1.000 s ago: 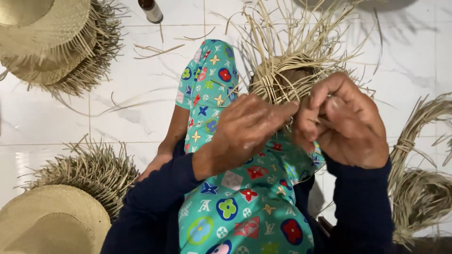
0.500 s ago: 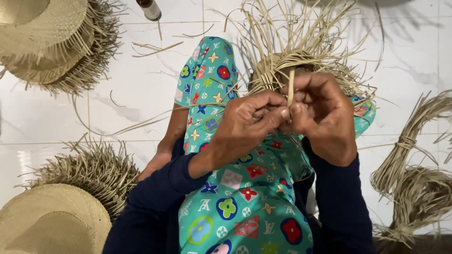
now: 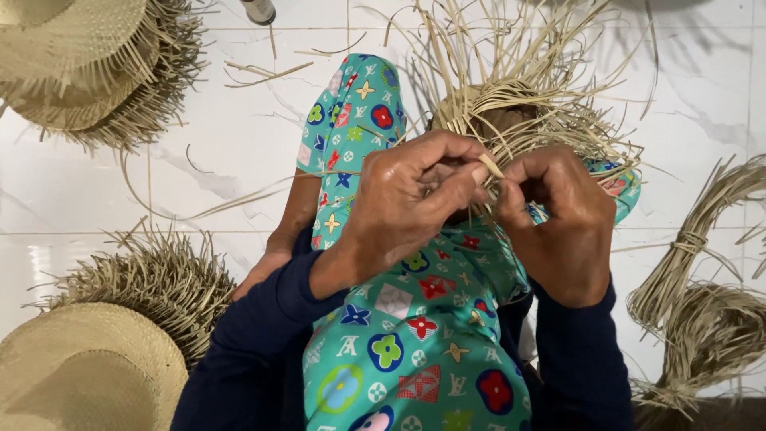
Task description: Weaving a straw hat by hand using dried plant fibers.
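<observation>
Half-woven straw hat (image 3: 511,120) on patterned knee; loose tan strands splaying upward

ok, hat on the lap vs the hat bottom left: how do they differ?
Lap hat is only a small woven start with long loose strands fanning up; the bottom-left hat has a full dome with a short fringe.
Lap hat sits on the patterned cloth, pinched by the left hand and right hand; the bottom-left hat lies untouched on the tile floor.
Both are pale straw with unfinished, untrimmed edges.
</observation>
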